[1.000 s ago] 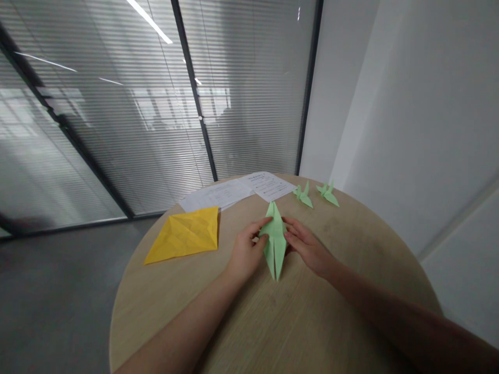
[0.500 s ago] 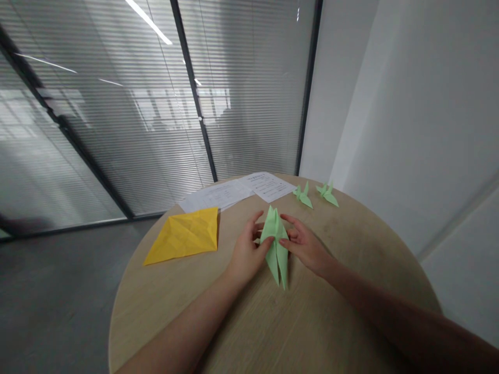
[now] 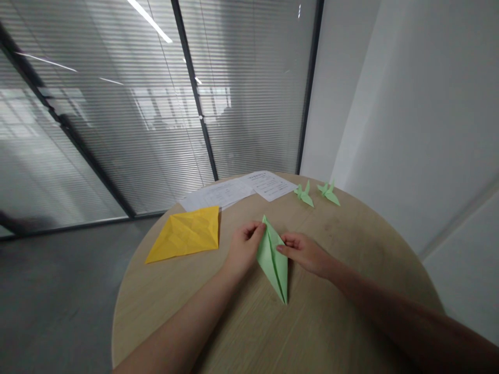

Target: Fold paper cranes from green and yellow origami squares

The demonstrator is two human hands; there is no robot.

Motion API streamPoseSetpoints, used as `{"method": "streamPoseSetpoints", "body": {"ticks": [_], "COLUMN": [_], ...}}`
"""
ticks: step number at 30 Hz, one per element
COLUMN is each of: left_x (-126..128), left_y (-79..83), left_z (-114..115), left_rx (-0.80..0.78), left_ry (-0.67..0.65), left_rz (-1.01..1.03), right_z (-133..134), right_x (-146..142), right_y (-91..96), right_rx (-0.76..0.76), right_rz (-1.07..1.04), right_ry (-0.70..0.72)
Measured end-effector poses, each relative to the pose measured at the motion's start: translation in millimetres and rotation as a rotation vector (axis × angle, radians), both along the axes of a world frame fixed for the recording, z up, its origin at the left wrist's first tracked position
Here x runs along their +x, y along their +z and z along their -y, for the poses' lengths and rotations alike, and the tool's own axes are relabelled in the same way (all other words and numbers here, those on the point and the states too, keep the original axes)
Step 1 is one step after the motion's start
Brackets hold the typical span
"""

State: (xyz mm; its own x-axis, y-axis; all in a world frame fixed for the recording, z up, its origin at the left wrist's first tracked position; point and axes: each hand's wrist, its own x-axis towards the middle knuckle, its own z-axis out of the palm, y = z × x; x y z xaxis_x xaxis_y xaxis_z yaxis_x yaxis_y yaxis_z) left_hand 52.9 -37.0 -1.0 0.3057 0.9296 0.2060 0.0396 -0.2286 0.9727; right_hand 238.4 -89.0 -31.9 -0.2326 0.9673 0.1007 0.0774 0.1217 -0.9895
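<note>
A folded sheet of light green origami paper [image 3: 274, 262], long and diamond-shaped with a slit down its lower middle, is between my hands over the table. My left hand [image 3: 246, 244] pinches its upper left edge near the top point, thumb in front. On the other side, my right hand [image 3: 302, 252] grips the right corner between thumb and fingers. The paper's lower tip points toward me. Part of its left edge is hidden behind my left hand.
On the round wooden table [image 3: 351, 291], a creased yellow paper [image 3: 187, 234] lies to the left. Printed sheets [image 3: 268, 186] rest at the back. Two green paper cranes [image 3: 304, 195] stand at the back right. Beyond are a glass partition with blinds and a white wall.
The green paper now shows a wider, flatter diamond face and sits slightly nearer to me. My left fingers have moved up to its top edge; my right hand has shifted slightly down.
</note>
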Motion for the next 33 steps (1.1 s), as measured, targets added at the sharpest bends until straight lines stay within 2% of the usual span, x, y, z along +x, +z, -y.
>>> {"method": "streamPoseSetpoints", "body": {"ticks": [6,10,16,27,33], "left_x": [0,0,0,-4,-5], "left_y": [4.2,0.4,-1.4,13.5,12.9], "left_z": [5,2,1,4,1], "left_rx": [0.012,-0.02,0.013,-0.006,-0.018], "left_ry": [-0.062,-0.029,-0.003,-0.035,-0.015], "left_rz": [-0.019,-0.019,-0.016,0.109,0.093], "right_z": [2,3,3,3,5], "right_x": [2,2,2,2,1], "right_y": [0.0,1.3,3.9,5.0,7.7], "right_rx": [-0.019,-0.026,-0.005,0.04,0.072], "right_rz": [0.09,0.076,0.108,0.136,0.191], "right_ry": [-0.024,-0.001,0.033,-0.016,-0.02]}}
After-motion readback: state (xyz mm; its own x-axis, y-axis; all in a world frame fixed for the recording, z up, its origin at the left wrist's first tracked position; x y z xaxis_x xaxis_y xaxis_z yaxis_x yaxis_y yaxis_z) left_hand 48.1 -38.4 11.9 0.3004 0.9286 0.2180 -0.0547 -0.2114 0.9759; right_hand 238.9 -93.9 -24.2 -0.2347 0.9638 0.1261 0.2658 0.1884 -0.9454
